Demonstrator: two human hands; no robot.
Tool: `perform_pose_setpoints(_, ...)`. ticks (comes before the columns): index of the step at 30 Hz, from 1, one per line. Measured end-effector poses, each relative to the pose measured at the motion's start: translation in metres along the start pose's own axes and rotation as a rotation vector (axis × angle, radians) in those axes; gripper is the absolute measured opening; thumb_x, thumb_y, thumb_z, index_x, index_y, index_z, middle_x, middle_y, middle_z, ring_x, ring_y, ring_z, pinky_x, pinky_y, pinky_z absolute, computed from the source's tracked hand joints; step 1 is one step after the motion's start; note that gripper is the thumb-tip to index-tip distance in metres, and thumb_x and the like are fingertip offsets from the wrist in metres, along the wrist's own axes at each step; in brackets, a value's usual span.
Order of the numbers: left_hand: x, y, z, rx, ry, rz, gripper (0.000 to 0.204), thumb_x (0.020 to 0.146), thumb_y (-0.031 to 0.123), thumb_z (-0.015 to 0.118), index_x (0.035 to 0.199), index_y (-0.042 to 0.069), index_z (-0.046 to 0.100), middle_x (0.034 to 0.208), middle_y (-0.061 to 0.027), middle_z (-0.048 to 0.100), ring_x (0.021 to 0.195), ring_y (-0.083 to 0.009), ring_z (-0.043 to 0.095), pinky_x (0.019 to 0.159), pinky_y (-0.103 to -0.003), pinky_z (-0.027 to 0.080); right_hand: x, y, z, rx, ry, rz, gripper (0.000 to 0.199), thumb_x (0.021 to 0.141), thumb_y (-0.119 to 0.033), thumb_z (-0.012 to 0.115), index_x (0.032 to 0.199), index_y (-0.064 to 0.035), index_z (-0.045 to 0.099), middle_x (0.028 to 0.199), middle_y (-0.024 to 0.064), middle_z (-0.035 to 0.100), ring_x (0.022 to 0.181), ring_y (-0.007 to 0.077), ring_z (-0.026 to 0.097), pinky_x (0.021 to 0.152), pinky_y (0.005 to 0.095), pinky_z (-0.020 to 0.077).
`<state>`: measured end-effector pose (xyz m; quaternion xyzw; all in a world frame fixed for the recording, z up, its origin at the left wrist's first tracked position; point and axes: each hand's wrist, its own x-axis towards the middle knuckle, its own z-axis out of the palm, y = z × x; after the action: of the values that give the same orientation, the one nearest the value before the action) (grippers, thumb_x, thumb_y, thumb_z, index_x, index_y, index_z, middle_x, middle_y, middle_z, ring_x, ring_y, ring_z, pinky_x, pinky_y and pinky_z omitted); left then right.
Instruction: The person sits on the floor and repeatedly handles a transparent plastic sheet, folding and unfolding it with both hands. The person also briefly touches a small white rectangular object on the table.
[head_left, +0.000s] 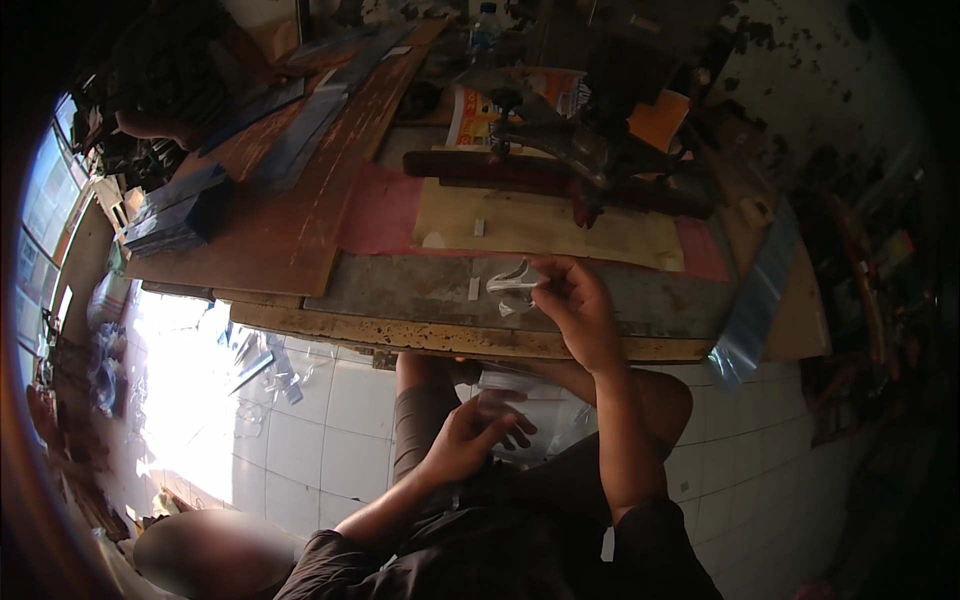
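My right hand [575, 308] is raised over the near edge of the workbench, its thumb and fingertips pinched on a small piece of crumpled clear plastic film [510, 284]. Just left of the film, a small white strip [474, 289] lies on the grey bench top. Another small white piece [479, 228] rests farther back on a yellow sheet [550, 232] with pink ends. Above my lap hovers my left hand [478, 432], fingers spread and slightly blurred, with nothing visible in it. A long dark red bar [550, 180] with a metal mechanism spans the yellow sheet.
A brown board [290, 215] carrying bluish plastic sheets [180, 210] covers the bench's left side. Another person's arm [160, 127] reaches in there. A shiny plastic strip [755, 310] hangs over the right edge. Clear plastic [545, 425] lies below, by my legs. A bottle [485, 30] stands at the back.
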<state>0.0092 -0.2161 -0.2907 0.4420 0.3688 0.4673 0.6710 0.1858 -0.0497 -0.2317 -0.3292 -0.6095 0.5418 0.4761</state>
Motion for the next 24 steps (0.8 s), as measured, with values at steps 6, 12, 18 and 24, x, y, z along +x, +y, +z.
perform_pose_setpoints(6,0.007,-0.007,0.001,0.035,0.029,-0.050,0.035,0.112,0.017,0.059,0.142,-0.003,0.057,0.109,-0.0117,0.079,0.095,-0.0170,0.076,0.085,-0.031,0.059,-0.053,-0.035,-0.016,0.206,-0.276,-0.230,0.026,0.098,0.008,0.063,0.122,-0.0010,0.068,0.104,0.0043,0.059,0.119,0.0223,0.068,0.103,0.0364,0.0556)
perform_pose_setpoints(12,0.014,0.008,0.007,0.059,0.067,-0.006,0.033,0.112,0.014,0.057,0.140,-0.004,0.057,0.112,-0.0140,0.078,0.102,-0.0187,0.075,0.087,-0.032,0.060,-0.115,-0.042,-0.038,0.009,-1.036,-0.149,0.018,0.101,0.004,0.067,0.113,-0.0048,0.077,0.111,0.0100,0.067,0.116,0.0298,0.073,0.107,0.0464,0.0583)
perform_pose_setpoints(18,0.019,-0.012,-0.003,0.245,-0.068,0.319,0.030,0.108,0.006,0.062,0.136,-0.001,0.060,0.137,-0.0200,0.070,0.118,-0.0249,0.073,0.101,-0.037,0.058,-0.170,-0.017,-0.048,-0.449,-0.915,0.009,0.016,0.101,-0.013,0.072,0.116,-0.0086,0.076,0.126,0.0072,0.075,0.115,0.0250,0.074,0.109,0.0452,0.0545)
perform_pose_setpoints(24,0.023,0.009,0.007,0.235,-0.223,0.347,0.030,0.102,0.002,0.068,0.131,-0.002,0.063,0.157,-0.0218,0.055,0.128,-0.0348,0.069,0.107,-0.044,0.057,-0.166,-0.010,-0.113,-0.015,-0.613,0.326,0.042,0.113,-0.040,0.054,0.107,-0.0058,0.077,0.105,0.0040,0.075,0.094,0.0131,0.071,0.078,0.0287,0.0543)
